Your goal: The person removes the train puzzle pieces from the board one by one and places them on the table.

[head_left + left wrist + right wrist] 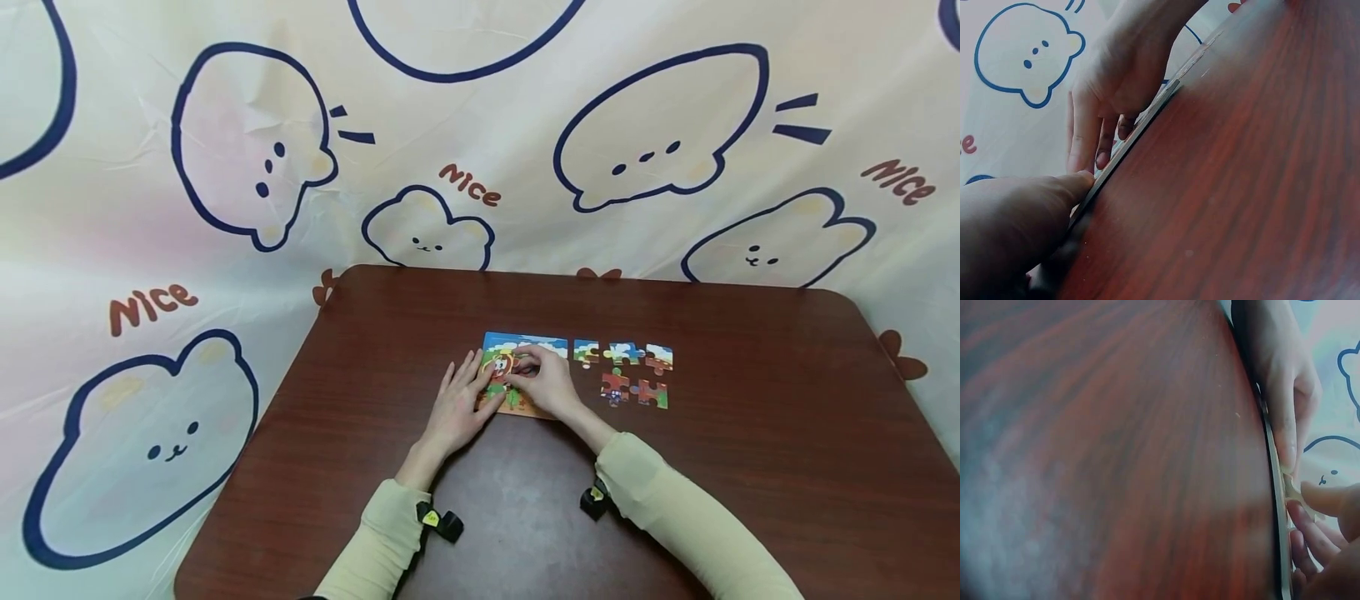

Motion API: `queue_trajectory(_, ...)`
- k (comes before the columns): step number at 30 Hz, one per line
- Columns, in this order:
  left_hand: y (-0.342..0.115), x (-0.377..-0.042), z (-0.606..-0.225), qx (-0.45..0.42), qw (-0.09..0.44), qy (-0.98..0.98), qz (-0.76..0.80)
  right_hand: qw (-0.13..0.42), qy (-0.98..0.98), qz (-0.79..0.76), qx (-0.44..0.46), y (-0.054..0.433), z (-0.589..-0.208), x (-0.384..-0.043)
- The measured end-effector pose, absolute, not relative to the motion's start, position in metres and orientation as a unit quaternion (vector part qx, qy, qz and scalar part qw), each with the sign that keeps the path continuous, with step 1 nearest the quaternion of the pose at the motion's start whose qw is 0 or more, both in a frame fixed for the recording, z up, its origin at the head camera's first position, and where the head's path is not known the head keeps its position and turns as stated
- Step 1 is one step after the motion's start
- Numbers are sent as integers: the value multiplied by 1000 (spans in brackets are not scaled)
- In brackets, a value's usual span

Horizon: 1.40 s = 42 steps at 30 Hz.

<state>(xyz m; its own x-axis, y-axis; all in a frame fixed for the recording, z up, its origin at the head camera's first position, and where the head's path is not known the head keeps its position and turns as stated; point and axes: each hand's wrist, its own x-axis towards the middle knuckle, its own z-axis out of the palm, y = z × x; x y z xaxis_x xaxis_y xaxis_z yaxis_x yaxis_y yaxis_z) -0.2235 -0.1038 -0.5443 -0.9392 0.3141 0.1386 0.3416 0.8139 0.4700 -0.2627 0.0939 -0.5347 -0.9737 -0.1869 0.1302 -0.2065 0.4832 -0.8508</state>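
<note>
- On my head feed, the jigsaw puzzle board (525, 340) lies flat on the dark wooden table (750, 467), both hands over it.
- The left hand (457, 408) rests along the board's left side, its fingers fairly straight and gripping nothing that I can see.
- The right hand (553, 385) has thumb and fingers curled together above the board; my right wrist view shows them pinching a tilted jigsaw piece (1293, 489), its picture too hard to make out.
- What looks done: sky and cloud run along the board's top, with a colourful cartoon scene at its left. I can't tell how much of that is pieces already seated, and the right hand hides part of it.
- What I judge is left: the pinched piece, not yet seated, and five loose ones right of the board.
- Those form two rows: a left (587, 350), middle (624, 352) and right piece (660, 357) above, two red-patterned pieces (654, 394) below.
</note>
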Motion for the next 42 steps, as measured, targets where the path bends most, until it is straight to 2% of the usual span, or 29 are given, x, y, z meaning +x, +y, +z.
queue_trajectory(12,-101,-224,-543,-177,23,-950,-258,-35,-834,540,110,137,-525,-258)
queue_trajectory(26,-104,-224,-543,-167,28,-950,-264,-25,-864,492,102,196,-517,-239)
queue_trajectory(38,-104,-223,-544,-160,19,-948,-276,43,-901,400,162,215,-523,-228)
queue_trajectory(42,-103,-223,-544,-162,21,-949,-271,56,-906,380,178,228,-540,-234)
